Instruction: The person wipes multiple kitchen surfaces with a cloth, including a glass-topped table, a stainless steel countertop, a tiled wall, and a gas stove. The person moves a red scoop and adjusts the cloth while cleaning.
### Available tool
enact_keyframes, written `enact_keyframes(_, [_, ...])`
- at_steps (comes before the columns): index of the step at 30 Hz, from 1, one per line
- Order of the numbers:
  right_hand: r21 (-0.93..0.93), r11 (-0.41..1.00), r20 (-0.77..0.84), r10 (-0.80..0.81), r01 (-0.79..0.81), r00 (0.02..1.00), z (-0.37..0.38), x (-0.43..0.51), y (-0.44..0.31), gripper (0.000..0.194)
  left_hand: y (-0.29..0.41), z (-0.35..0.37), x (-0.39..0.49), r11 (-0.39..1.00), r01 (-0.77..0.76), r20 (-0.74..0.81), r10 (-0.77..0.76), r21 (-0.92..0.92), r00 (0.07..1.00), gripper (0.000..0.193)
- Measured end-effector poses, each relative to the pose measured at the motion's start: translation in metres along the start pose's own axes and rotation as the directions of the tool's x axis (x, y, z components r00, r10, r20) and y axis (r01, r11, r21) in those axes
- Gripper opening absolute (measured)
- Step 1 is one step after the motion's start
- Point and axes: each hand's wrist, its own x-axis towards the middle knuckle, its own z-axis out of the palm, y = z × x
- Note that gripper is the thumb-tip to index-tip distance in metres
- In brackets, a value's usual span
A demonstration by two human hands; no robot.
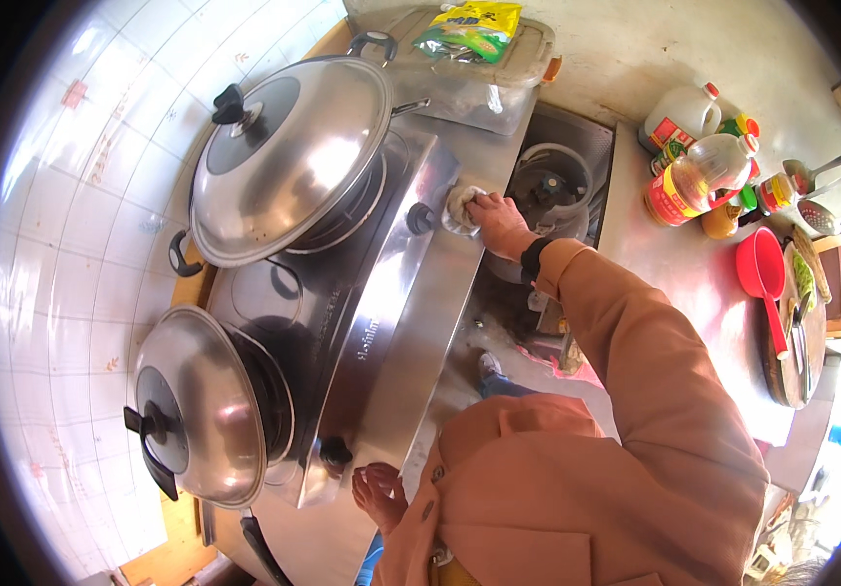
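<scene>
My right hand [501, 225], a black band at its wrist, presses a crumpled pale cloth [462, 210] on the steel counter [420, 322] beside the gas stove's upper knob [420, 218]. My left hand [379, 497] rests at the counter's edge near the lower knob [335, 450]. Its fingers are slightly apart and nothing shows in them. A large lidded wok [318, 161] sits on one burner of the gas stove [369, 322]. On the other burner stands a smaller lidded pan [219, 410], its black handle pointing to the bottom of the picture.
A lidded plastic box [479, 99] bears a yellow-green bag [472, 29]. Past the gap holding a round pot [552, 183], another counter [655, 271] carries oil bottles [706, 176], jars, a red dipper [760, 264] and a round chopping board [794, 366] with knives. A tiled wall [83, 293] backs the stove.
</scene>
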Motion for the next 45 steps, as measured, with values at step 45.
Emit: enact_keyframes(45, [0.486, 0.852, -0.179, -0.12, 0.194, 0.976, 0.059, 0.242, 0.073, 0.058, 0.051, -0.026, 0.04, 0.982, 0.157, 0.256, -0.18, 0.109, 0.95, 0.08])
